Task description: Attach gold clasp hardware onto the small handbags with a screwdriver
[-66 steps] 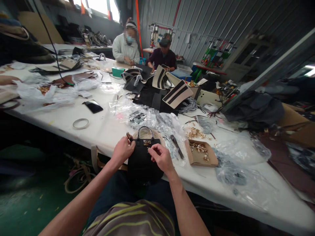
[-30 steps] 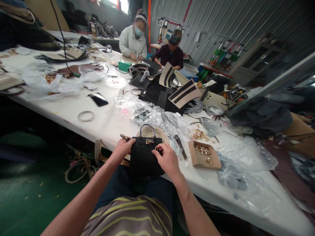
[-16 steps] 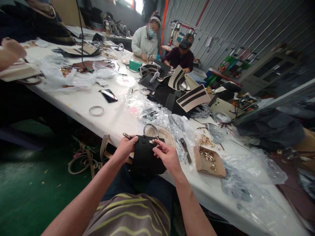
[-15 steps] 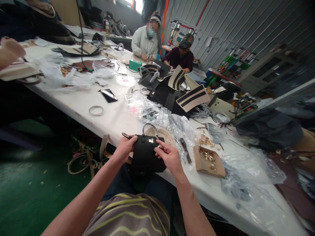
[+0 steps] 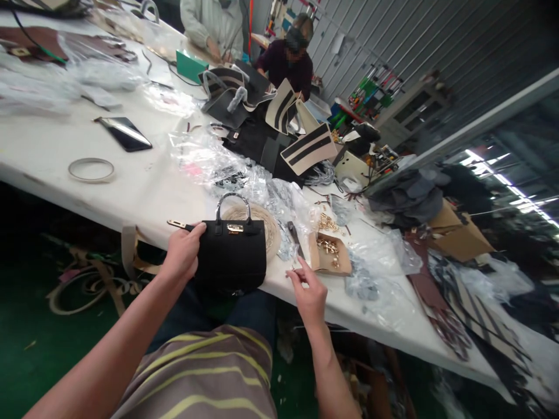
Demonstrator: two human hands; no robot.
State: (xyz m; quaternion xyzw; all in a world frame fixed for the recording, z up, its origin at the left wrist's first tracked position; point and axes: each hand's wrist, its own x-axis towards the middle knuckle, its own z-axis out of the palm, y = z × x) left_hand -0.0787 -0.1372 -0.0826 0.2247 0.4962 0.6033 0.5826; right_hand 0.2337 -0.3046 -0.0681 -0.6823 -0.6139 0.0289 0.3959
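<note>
My left hand (image 5: 184,251) is closed on the left edge of a small black handbag (image 5: 233,259), its thumb on top beside a strap tip with a gold plate (image 5: 178,224). The bag rests at the table's front edge, its wrapped handle (image 5: 233,198) standing up and a gold-coloured clasp (image 5: 235,228) on its upper front. My right hand (image 5: 311,294) hovers apart from the bag, right of it, with thumb and fingertips pinched together. Whatever sits in that pinch is too small to name. Just beyond it stands a cardboard tray (image 5: 345,265) holding gold-coloured metal parts (image 5: 328,245).
Behind the bag lie a coil of pale cord (image 5: 271,233), a dark-handled tool (image 5: 293,233) and crumpled clear plastic (image 5: 262,183). Striped bag panels (image 5: 308,150) are piled farther back. A phone (image 5: 124,134) and a tape roll (image 5: 91,169) lie left. Two people work across the table.
My right hand has left the bag's front and moved right, toward the tray. My left hand still grips the bag. The view has turned to the right.
</note>
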